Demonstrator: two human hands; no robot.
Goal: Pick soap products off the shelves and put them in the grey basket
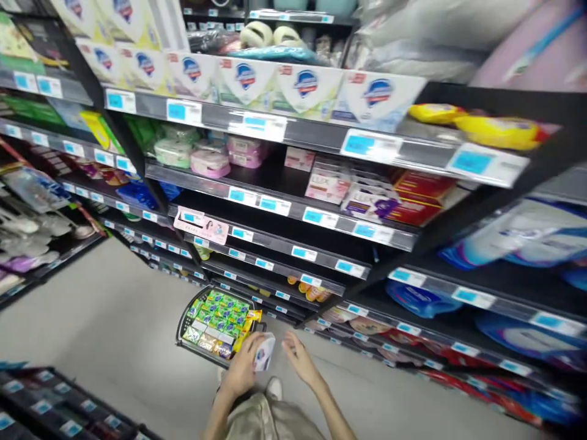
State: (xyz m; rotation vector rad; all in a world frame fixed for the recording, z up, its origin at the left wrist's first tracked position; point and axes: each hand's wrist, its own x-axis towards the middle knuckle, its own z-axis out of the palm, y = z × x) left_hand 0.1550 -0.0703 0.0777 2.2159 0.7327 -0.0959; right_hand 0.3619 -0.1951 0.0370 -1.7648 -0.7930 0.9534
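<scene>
My left hand (pixel 244 365) grips a small white soap box (pixel 263 357) with a blue-and-red emblem, in front of my body. Just to the right of the box, my right hand (pixel 298 355) is apart from it, fingers spread and holding nothing. Beyond my left hand a black basket (pixel 180 325) stands on the floor. Rows of green soap packs (pixel 220 313) fill most of it, with white, brown and dark packs (pixel 208 342) along the near side and yellow packs (pixel 250 327) at the right.
Shelves (pixel 275 241) rise in front of me. White soap boxes (pixel 302 91) line an upper shelf; pink soap packs (pixel 328 183) and red boxes (pixel 419 195) sit below. Blue-capped bottles (pixel 422 298) lie at right. Another rack (pixel 59 403) stands at lower left. Grey floor (pixel 114 305) surrounds the basket.
</scene>
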